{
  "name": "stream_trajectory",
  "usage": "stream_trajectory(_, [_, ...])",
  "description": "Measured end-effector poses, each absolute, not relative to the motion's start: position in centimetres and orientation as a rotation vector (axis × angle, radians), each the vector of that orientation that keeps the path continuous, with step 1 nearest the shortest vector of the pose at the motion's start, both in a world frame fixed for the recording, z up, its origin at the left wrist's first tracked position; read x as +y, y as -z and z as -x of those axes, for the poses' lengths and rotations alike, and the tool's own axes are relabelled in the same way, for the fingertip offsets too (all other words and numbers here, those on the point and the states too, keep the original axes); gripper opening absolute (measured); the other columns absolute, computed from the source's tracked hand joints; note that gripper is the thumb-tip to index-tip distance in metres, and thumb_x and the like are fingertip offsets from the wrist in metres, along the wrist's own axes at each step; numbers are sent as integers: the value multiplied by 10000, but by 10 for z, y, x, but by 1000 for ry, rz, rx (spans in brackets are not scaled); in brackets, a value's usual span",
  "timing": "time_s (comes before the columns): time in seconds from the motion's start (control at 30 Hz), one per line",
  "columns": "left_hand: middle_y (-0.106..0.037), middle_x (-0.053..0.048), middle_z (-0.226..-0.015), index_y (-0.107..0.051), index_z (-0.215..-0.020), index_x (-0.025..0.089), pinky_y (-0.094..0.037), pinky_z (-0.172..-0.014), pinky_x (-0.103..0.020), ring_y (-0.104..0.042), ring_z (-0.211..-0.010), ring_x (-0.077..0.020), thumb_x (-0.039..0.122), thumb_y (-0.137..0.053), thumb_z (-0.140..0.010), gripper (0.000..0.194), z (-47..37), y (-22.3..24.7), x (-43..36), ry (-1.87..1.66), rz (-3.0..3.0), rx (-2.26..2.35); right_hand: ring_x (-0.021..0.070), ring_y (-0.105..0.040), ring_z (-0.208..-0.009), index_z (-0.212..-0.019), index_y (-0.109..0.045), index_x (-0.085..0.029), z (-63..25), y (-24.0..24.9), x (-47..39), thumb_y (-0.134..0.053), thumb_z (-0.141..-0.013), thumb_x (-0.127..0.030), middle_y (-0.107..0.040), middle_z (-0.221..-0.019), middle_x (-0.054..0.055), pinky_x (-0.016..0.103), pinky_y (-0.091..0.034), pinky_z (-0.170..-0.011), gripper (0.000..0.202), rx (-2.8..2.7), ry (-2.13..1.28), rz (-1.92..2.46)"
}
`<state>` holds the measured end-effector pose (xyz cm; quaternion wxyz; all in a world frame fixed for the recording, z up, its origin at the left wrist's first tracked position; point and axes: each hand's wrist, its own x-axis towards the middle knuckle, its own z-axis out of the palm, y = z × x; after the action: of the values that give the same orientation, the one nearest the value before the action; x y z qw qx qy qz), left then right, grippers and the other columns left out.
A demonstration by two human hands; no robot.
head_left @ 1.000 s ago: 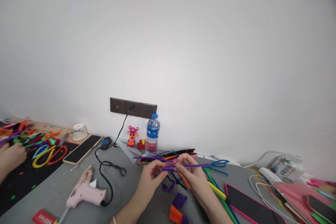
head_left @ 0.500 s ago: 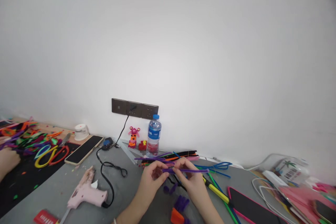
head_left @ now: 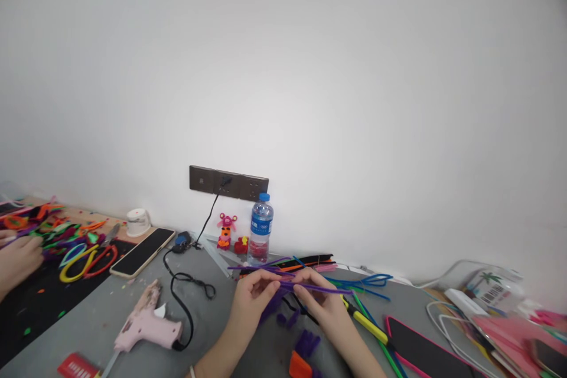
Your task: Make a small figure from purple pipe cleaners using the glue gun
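Purple pipe cleaners (head_left: 325, 289) run between my two hands above the grey table. My left hand (head_left: 253, 301) is closed, thumb and fingertips pinching them on one side. With thumb and index finger, my right hand (head_left: 319, 301) grips the purple stems a little to the right. One end sticks out past the right hand. Below the hands lie small purple fuzzy pieces (head_left: 306, 342) and an orange fuzzy piece (head_left: 300, 364). Behind them is a spread of black, orange, pink and blue pipe cleaners (head_left: 367, 281).
A pink glue gun (head_left: 148, 325) with a black cord lies left. A water bottle (head_left: 261, 230) and a fuzzy figure (head_left: 225, 233) stand by the wall. Scissors (head_left: 77, 266), a phone (head_left: 142, 253) and another person's hand (head_left: 20, 260) are left; a yellow-handled tool (head_left: 370, 327) and pink-edged tablet (head_left: 425, 345) right.
My left hand has shifted slightly left and a purple strand now shows below the fingers. The other person's hand has moved right, over the pile of pipe cleaners.
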<state>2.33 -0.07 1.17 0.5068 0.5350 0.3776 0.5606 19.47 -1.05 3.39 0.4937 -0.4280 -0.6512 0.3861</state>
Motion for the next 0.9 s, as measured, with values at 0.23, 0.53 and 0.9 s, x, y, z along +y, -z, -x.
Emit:
stream_trajectory(0.23, [-654,-7,-634,-690,-716,160,-435,-605,-239,-576,-617,-158,454,-758,-658,307,-23,-11,0,-1334,-1260,948,159,-460,-632,-765,-612,-191,-201,-36,-13,-654,-796,-480,-507,-676,-11,255,-364,-585,293,-1524,-1125,996])
stream_trajectory(0.53, [-608,3,-587,-690,-703,144,-348,-548,-212,-489,-566,-121,477,-794,-603,364,-23,-20,-4,-1228,-1186,865,168,-501,-664,-754,-627,-188,-208,-47,-21,-694,-778,-433,-547,-686,-3,260,-378,-625,255,-1521,-1306,932])
stream_trajectory(0.9, [-621,-1,-591,-701,-688,133,-355,-566,-208,-501,-575,-112,427,-821,-610,327,-25,-14,-5,-1204,-1149,753,173,-533,-691,-775,-619,-199,-214,-46,-24,-678,-795,-449,-538,-728,-7,267,-398,-668,257,-1575,-1421,844])
